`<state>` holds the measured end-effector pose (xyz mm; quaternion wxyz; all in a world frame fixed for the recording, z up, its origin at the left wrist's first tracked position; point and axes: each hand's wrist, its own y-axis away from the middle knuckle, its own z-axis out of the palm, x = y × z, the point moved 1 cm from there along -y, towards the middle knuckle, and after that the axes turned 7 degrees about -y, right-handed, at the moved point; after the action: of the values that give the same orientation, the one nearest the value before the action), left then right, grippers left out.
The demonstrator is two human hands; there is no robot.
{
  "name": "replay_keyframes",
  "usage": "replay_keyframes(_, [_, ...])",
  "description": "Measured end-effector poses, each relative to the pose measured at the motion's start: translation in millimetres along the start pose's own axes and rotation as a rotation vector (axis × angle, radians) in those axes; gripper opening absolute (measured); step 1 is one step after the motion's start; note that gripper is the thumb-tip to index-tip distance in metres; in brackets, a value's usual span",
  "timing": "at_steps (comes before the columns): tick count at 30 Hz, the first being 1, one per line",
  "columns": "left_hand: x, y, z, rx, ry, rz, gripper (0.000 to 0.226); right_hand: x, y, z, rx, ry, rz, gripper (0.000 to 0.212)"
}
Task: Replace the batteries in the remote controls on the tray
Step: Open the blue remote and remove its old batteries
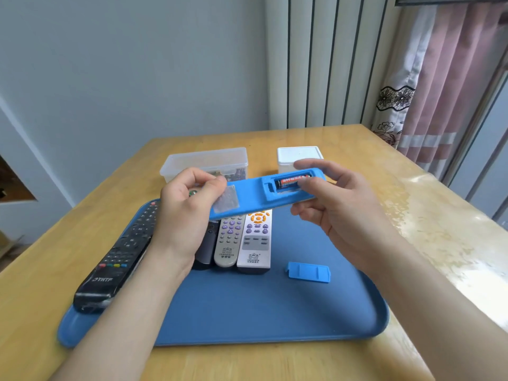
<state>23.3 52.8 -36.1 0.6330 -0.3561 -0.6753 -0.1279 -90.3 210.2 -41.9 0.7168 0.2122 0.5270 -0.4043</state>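
A light blue remote point(248, 198) is held back-side up above the blue tray point(247, 320), its battery compartment open. A battery point(290, 181) with a red and blue label lies in the compartment. My left hand point(184, 213) grips the remote's left end. My right hand point(332, 199) holds the right end, its thumb pressing on the battery. The remote's blue battery cover point(308, 272) lies on the tray. On the tray's left half lie a long black remote point(118, 257), a dark remote point(206, 251), a grey remote point(229, 240) and a white remote point(255, 240).
A clear plastic box point(204, 162) and a small white box point(299, 156) stand behind the tray on the wooden table point(412, 215). Curtains and a radiator are at the back right.
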Motion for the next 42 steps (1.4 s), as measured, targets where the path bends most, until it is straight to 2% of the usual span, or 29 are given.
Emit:
replay_keyframes(3, [6.3,7.3,2.3,-0.36,-0.052,0.013,0.029,1.8,-1.1,2.0,0.144,-0.102,-0.021,0.024])
replay_keyframes(5, [8.2,18.0,10.2,-0.572,-0.24,0.118,0.028,1.3,0.5,5.4,0.12,-0.196,0.002,0.024])
replay_keyframes(6, [7.7,23.9,16.1,-0.609,-0.321,0.167,0.029,0.7,1.9,7.6,0.084,-0.24,0.017,0.025])
replay_keyframes(12, [-2.2,31.2,35.6,-0.325,-0.355,0.26,0.026,1.2,5.8,13.3,-0.017,-0.225,0.015,0.026])
replay_keyframes(15, [-2.6,32.8,36.7,-0.3,-0.274,0.279,0.024,2.3,7.8,15.8,-0.036,-0.157,0.013,0.025])
replay_keyframes(22, [2.3,27.0,29.1,-0.252,-0.3,0.29,0.019,0.9,5.8,12.3,-0.1,-0.056,0.04,0.031])
replay_keyframes(27, [13.6,15.3,14.7,-0.159,-0.691,0.48,0.053,3.4,3.7,11.8,-0.125,0.078,0.085,0.031])
replay_keyframes(31, [27.1,17.8,12.1,-0.185,-0.909,0.523,0.062,4.3,5.0,10.8,-0.206,0.065,0.133,0.025])
replay_keyframes(37, [46.6,22.6,20.7,-0.241,-1.379,0.649,0.041,9.6,4.4,8.4,-0.247,0.166,0.108,0.027])
replay_keyframes(42, [52.8,20.1,27.1,-0.282,-1.48,0.708,0.034,12.9,2.8,5.6,-0.239,0.174,0.11,0.029])
